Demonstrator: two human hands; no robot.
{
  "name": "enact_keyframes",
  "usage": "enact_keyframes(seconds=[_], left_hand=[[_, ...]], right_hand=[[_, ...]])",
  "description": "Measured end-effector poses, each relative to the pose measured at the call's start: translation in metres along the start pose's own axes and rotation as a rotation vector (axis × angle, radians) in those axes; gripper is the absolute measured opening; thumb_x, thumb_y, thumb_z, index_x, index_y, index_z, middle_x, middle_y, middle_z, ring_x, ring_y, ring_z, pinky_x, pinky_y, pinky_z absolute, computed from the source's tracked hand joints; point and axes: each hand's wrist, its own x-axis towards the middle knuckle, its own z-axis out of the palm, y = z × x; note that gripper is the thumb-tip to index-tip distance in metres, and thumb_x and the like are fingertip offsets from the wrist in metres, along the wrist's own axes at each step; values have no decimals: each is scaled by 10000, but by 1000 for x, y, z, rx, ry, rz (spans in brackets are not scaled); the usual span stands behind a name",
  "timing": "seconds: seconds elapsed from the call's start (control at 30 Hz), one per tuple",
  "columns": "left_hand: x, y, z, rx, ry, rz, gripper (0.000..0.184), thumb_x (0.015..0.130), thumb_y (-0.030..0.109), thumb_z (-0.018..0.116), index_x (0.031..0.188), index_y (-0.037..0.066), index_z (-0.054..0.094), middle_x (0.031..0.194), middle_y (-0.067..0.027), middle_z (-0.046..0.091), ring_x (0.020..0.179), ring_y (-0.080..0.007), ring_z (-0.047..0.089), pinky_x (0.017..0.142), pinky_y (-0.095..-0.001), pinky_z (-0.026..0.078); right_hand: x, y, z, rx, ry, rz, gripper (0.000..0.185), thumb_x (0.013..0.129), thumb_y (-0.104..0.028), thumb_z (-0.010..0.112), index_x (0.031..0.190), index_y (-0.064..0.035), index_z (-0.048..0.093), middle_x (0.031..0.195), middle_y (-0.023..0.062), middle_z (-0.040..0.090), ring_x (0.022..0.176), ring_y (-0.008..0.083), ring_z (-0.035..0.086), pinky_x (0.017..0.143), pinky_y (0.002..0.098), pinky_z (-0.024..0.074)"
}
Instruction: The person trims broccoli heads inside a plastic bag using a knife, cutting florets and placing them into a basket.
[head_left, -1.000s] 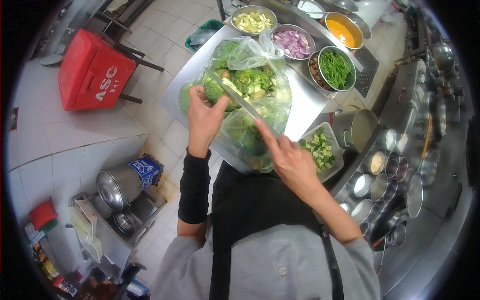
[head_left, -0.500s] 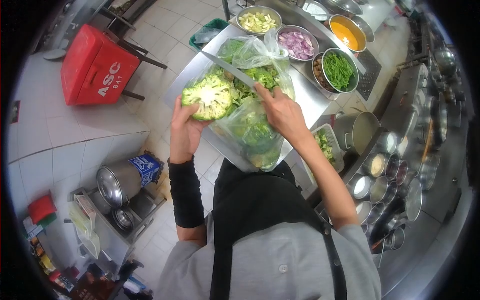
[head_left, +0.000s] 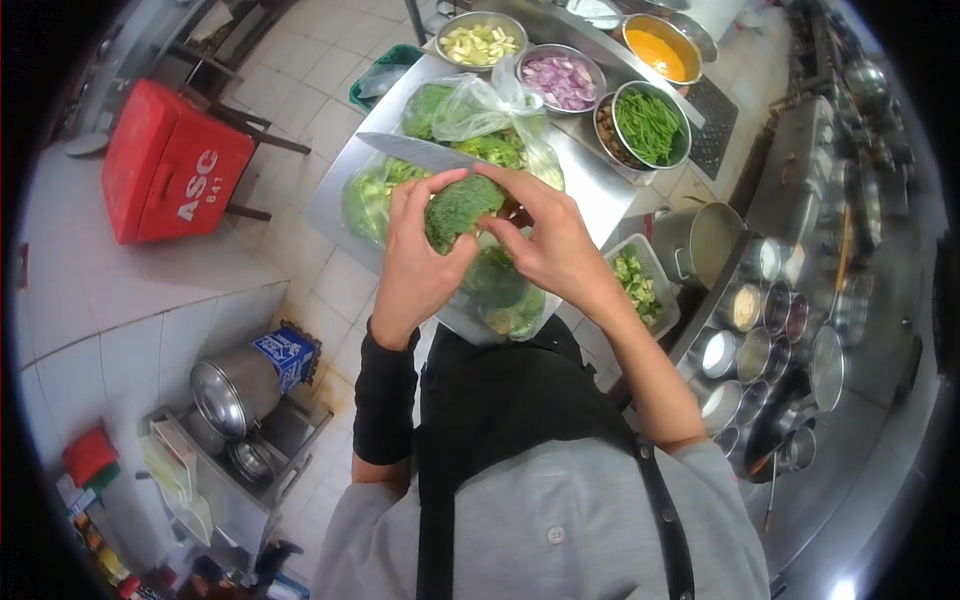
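Observation:
My left hand (head_left: 415,270) is closed around a head of broccoli (head_left: 460,212), its dark green crown facing up. My right hand (head_left: 550,240) grips a knife (head_left: 415,152) whose blade points left, just beyond the broccoli. The thumb of that hand also presses on the crown. How the knife handle sits in the palm is hidden. Under both hands, a clear plastic bag (head_left: 500,97) holding more broccoli pieces (head_left: 497,150) lies spread on a metal table (head_left: 335,205).
Bowls of pale chopped vegetable (head_left: 478,45), purple onion pieces (head_left: 560,82) and green beans (head_left: 648,125) stand beyond the table. A basket of cut greens (head_left: 635,285) and a large pot (head_left: 705,245) are to the right. A red box (head_left: 170,165) stands left.
The broccoli has turned from its pale cut underside to its green crown and moved right, toward my body's midline. My right hand has come in against it, still with the knife.

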Motion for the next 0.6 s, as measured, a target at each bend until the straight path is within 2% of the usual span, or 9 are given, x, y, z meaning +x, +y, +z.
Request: enact_keyframes(seconds=[0.13,0.2,0.23,0.3,0.33,0.43,0.47,0.57,0.6], left_hand=[[7,10,5,94,-94,101,578,874,27,764,1441,72,657,1321,-127,593,1205,-289,609,1077,-393,494],[12,18,5,125,-143,120,551,830,36,779,1365,37,649,1270,-149,606,1215,-333,619,1071,-431,509],[16,21,6,141,-167,134,539,807,40,786,1328,20,645,1244,-161,612,1220,-355,624,1068,-450,517],[20,12,20,141,-119,119,509,849,49,805,1325,11,627,1248,-150,633,1185,-307,647,1029,-428,536],[21,7,27,142,-92,113,497,869,54,814,1323,7,618,1250,-145,644,1167,-283,659,1009,-417,546],[16,5,59,-363,-3,-256,460,962,99,830,1338,-4,585,1308,-139,660,1147,-191,665,967,-352,560],[16,1,61,-414,-35,-291,422,1038,99,793,1376,-12,566,1336,-147,665,1163,-149,659,963,-314,569],[7,-6,73,-875,-42,-376,424,1052,41,745,1432,-15,565,1306,-147,673,1186,-175,676,1004,-334,574],[6,-7,67,-881,-121,-423,471,1110,75,629,1561,-12,524,1468,-167,640,1328,-244,662,1131,-405,556]], right_hand=[[-10,2,-13,58,49,103,522,944,4,753,1459,-20,669,1118,189,742,805,253,730,746,402,591],[-13,5,-16,152,76,105,473,935,9,731,1406,-10,698,1051,168,744,763,235,717,743,382,589],[-13,10,-15,108,140,19,482,931,8,724,1412,-10,691,1021,163,739,756,225,715,734,369,586],[-15,28,-4,11,265,-154,500,925,7,712,1423,-12,676,963,152,731,742,207,710,718,344,579],[-17,32,1,-11,377,-155,507,975,8,673,1481,-31,650,970,138,736,732,177,701,691,317,575],[-18,37,5,615,781,203,478,1034,7,615,1512,-6,622,1042,140,748,729,170,694,673,317,583],[-9,51,-7,881,993,103,407,1080,6,563,1481,39,627,1098,150,749,733,167,691,653,315,587],[-44,82,-47,902,1031,93,439,1076,11,638,1510,49,579,1092,144,747,783,163,699,700,315,588],[-62,95,-51,873,1067,168,463,1070,6,658,1522,47,569,1077,136,743,784,162,695,709,309,584]])
